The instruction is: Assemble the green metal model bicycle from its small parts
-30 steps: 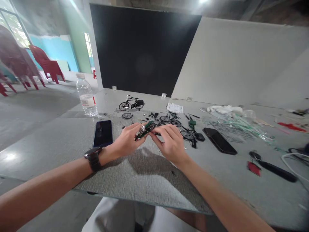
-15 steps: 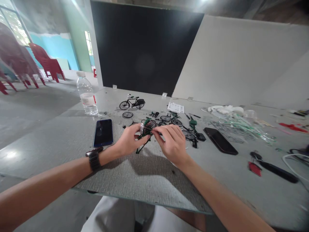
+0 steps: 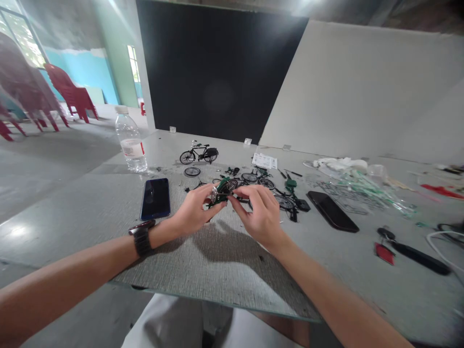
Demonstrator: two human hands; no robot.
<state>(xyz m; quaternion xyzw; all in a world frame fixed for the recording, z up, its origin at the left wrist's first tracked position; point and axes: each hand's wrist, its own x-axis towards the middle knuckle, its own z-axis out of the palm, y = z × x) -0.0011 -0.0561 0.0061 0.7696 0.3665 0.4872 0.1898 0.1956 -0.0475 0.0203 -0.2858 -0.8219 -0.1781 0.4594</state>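
Green model bicycle (image 3: 224, 184), differently tilted than before, pinched between left grip (image 3: 197, 207) and right grip (image 3: 260, 212)

The near tabletop (image 3: 217, 280) leaves room; bicycle parts (image 3: 286, 202) obstruct farther back

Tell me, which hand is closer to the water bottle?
Left. The left hand is right of the water bottle, toward the wearer; the right hand is farther right.

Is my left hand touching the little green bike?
Touching: the head view shows the left hand holding the green bike between its thumb and fingers.
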